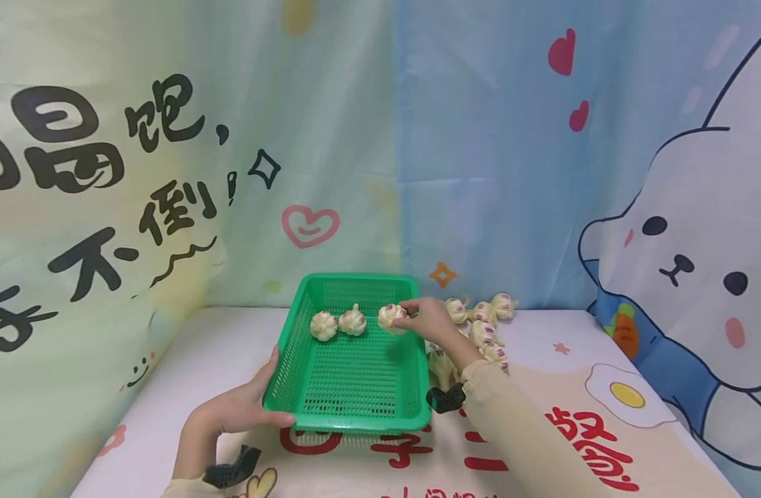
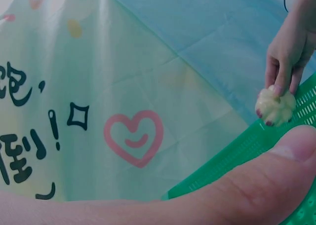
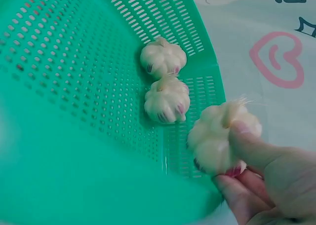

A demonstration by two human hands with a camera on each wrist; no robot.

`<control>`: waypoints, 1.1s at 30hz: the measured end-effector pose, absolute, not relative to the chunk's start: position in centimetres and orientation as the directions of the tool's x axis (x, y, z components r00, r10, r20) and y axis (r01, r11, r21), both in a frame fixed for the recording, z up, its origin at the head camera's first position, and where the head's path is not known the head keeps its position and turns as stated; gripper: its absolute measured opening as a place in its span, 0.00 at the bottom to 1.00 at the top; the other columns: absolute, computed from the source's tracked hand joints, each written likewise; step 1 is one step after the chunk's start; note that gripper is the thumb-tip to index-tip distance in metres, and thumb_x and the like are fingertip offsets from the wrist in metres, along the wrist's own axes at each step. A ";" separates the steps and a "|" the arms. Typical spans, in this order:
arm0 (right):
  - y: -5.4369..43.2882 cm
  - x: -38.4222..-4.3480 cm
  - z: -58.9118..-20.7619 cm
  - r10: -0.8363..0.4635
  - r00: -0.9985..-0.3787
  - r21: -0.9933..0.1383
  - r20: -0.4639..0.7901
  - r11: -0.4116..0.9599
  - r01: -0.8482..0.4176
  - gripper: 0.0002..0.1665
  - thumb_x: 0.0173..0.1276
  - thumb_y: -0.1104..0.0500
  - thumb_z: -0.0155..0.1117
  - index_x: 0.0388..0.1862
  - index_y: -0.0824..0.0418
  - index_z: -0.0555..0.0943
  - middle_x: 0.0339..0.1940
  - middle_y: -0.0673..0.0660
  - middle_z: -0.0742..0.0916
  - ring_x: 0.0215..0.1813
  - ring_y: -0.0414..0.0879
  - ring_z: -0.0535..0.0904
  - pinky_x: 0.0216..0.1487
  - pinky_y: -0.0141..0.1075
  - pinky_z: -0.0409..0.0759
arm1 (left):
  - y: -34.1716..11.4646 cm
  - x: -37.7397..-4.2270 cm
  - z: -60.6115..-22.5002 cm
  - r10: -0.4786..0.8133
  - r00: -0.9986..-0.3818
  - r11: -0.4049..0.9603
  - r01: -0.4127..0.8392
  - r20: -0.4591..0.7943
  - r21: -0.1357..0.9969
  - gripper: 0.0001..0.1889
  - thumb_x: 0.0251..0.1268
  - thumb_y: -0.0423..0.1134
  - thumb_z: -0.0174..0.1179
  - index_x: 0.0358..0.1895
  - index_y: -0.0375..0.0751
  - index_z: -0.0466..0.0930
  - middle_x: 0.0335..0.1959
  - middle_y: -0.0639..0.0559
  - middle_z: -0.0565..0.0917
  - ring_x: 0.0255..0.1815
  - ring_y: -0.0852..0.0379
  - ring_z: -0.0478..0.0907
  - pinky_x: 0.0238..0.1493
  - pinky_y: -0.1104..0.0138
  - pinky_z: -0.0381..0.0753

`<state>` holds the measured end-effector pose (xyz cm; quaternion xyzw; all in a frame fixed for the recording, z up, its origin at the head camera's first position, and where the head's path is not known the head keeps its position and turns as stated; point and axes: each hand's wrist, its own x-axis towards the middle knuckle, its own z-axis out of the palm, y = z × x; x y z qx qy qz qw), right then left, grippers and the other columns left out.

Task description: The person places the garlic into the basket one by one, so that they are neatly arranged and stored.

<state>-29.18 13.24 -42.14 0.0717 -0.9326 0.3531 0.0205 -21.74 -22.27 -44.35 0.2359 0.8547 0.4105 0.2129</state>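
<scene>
In the head view, a green plastic basket (image 1: 349,423) stands on the table. Two garlic bulbs (image 1: 324,326) (image 1: 352,320) lie side by side at its far left end. My right hand (image 1: 432,319) pinches a third garlic bulb (image 1: 391,318) between thumb and fingers, over the far right part of the basket. The right wrist view shows the held bulb (image 3: 219,138) close up, the thumb across its top near the stem. My left hand (image 1: 246,401) rests against the basket's near left corner, thumb and fingers stretched out along the outside.
A heap of several more garlic bulbs (image 1: 483,332) lies on the table right of the basket, partly behind my right arm. The printed tablecloth (image 1: 580,394) reaches back to a patterned curtain (image 1: 331,138).
</scene>
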 end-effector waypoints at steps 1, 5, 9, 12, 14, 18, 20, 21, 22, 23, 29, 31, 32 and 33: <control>12.9 -29.3 -42.2 -0.112 -0.991 -0.650 0.075 0.748 -0.133 0.30 0.61 0.49 0.68 0.60 0.60 0.78 0.54 0.60 0.84 0.54 0.53 0.79 0.46 0.43 0.79 | -22.4 -21.7 -44.4 0.573 -0.801 0.556 0.224 -0.174 0.800 0.64 0.55 0.49 0.68 0.73 0.45 0.16 0.76 0.36 0.27 0.76 0.34 0.31 0.69 0.40 0.51; 11.9 -30.0 -41.9 -0.087 -0.995 -0.614 0.048 0.783 -0.098 0.30 0.59 0.49 0.70 0.60 0.59 0.78 0.53 0.58 0.85 0.58 0.55 0.77 0.57 0.47 0.74 | -22.6 -21.7 -44.4 0.580 -0.799 0.551 0.243 -0.157 0.798 0.64 0.55 0.49 0.68 0.73 0.43 0.16 0.76 0.35 0.27 0.76 0.34 0.31 0.69 0.41 0.50; 11.1 -30.6 -42.2 -0.085 -0.994 -0.621 0.062 0.777 -0.105 0.30 0.59 0.53 0.70 0.60 0.59 0.78 0.53 0.57 0.85 0.59 0.55 0.76 0.63 0.50 0.69 | -22.6 -21.8 -44.4 0.582 -0.799 0.543 0.243 -0.151 0.804 0.64 0.55 0.49 0.68 0.73 0.44 0.16 0.76 0.36 0.26 0.76 0.34 0.31 0.69 0.40 0.49; 10.6 -30.6 -42.9 -0.070 -0.994 -0.635 0.083 0.765 -0.107 0.29 0.59 0.55 0.71 0.60 0.59 0.78 0.55 0.57 0.85 0.57 0.54 0.77 0.57 0.47 0.74 | -22.6 -21.8 -44.4 0.586 -0.794 0.540 0.233 -0.163 0.809 0.64 0.55 0.50 0.68 0.73 0.45 0.16 0.76 0.37 0.26 0.76 0.35 0.31 0.69 0.41 0.50; 10.3 -30.6 -43.4 -0.048 -0.994 -0.640 0.099 0.762 -0.100 0.29 0.58 0.56 0.71 0.60 0.59 0.78 0.55 0.57 0.85 0.55 0.53 0.78 0.52 0.45 0.77 | -22.5 -21.8 -44.5 0.590 -0.789 0.537 0.225 -0.171 0.813 0.64 0.55 0.50 0.68 0.73 0.46 0.16 0.76 0.39 0.26 0.77 0.36 0.31 0.69 0.41 0.50; 9.8 -30.8 -43.9 -0.037 -0.990 -0.626 0.133 0.772 -0.113 0.28 0.58 0.57 0.71 0.59 0.59 0.79 0.54 0.58 0.85 0.53 0.53 0.80 0.49 0.44 0.78 | -22.6 -21.8 -44.5 0.579 -0.793 0.549 0.209 -0.188 0.809 0.64 0.54 0.51 0.68 0.73 0.47 0.16 0.76 0.40 0.26 0.77 0.37 0.30 0.70 0.42 0.50; 9.6 -31.0 -44.1 -0.046 -0.989 -0.614 0.140 0.779 -0.123 0.28 0.59 0.57 0.71 0.59 0.60 0.79 0.53 0.58 0.85 0.52 0.53 0.80 0.48 0.44 0.78 | -22.5 -21.8 -44.3 0.575 -0.795 0.552 0.205 -0.191 0.808 0.65 0.54 0.52 0.68 0.73 0.46 0.16 0.76 0.39 0.26 0.77 0.36 0.31 0.70 0.41 0.50; 9.6 -31.1 -44.2 -0.049 -0.988 -0.604 0.148 0.786 -0.130 0.28 0.58 0.57 0.71 0.59 0.60 0.79 0.53 0.58 0.86 0.52 0.53 0.81 0.48 0.44 0.79 | -22.5 -21.8 -44.3 0.574 -0.796 0.552 0.204 -0.191 0.808 0.65 0.54 0.52 0.68 0.73 0.46 0.16 0.76 0.39 0.26 0.77 0.36 0.31 0.70 0.41 0.50; 9.5 -31.2 -44.3 -0.044 -0.987 -0.595 0.157 0.793 -0.131 0.27 0.58 0.57 0.71 0.58 0.60 0.80 0.52 0.58 0.86 0.51 0.53 0.81 0.47 0.43 0.79 | -22.5 -21.8 -44.2 0.575 -0.796 0.550 0.203 -0.190 0.810 0.65 0.54 0.52 0.68 0.73 0.46 0.16 0.76 0.39 0.26 0.77 0.36 0.31 0.70 0.41 0.49; 9.4 -31.3 -44.4 -0.044 -0.985 -0.582 0.167 0.802 -0.135 0.27 0.58 0.58 0.71 0.57 0.60 0.80 0.51 0.58 0.86 0.50 0.52 0.81 0.46 0.43 0.79 | -22.5 -21.7 -44.2 0.577 -0.795 0.547 0.204 -0.189 0.812 0.65 0.54 0.51 0.68 0.73 0.45 0.16 0.76 0.38 0.26 0.76 0.35 0.31 0.69 0.41 0.49; 8.9 -31.6 -44.7 -0.075 -0.974 -0.471 0.215 0.865 -0.171 0.22 0.59 0.63 0.68 0.55 0.62 0.82 0.40 0.58 0.88 0.28 0.46 0.76 0.27 0.34 0.69 | -22.4 -21.5 -44.3 0.563 -0.801 0.564 0.188 -0.207 0.804 0.65 0.54 0.51 0.68 0.73 0.46 0.17 0.76 0.38 0.26 0.76 0.35 0.30 0.69 0.41 0.50; 8.6 -31.8 -44.7 -0.066 -0.975 -0.459 0.210 0.874 -0.158 0.22 0.59 0.64 0.67 0.55 0.61 0.81 0.41 0.59 0.88 0.28 0.46 0.77 0.25 0.33 0.67 | -22.4 -21.5 -44.3 0.557 -0.804 0.564 0.181 -0.209 0.806 0.65 0.53 0.50 0.69 0.74 0.46 0.17 0.76 0.38 0.26 0.76 0.36 0.30 0.70 0.42 0.50; 8.5 -31.9 -44.7 -0.058 -0.977 -0.461 0.205 0.875 -0.149 0.23 0.60 0.64 0.67 0.56 0.61 0.81 0.43 0.59 0.88 0.29 0.47 0.79 0.26 0.33 0.69 | -22.5 -21.5 -44.3 0.556 -0.805 0.564 0.183 -0.207 0.805 0.65 0.53 0.50 0.69 0.74 0.46 0.17 0.76 0.38 0.26 0.76 0.35 0.30 0.70 0.42 0.50; 8.4 -32.0 -44.7 -0.051 -0.978 -0.465 0.201 0.874 -0.141 0.23 0.60 0.65 0.67 0.56 0.61 0.81 0.43 0.60 0.88 0.31 0.49 0.80 0.26 0.33 0.71 | -22.5 -21.5 -44.3 0.554 -0.806 0.563 0.179 -0.207 0.807 0.65 0.53 0.50 0.69 0.74 0.46 0.17 0.76 0.38 0.26 0.76 0.36 0.31 0.70 0.42 0.50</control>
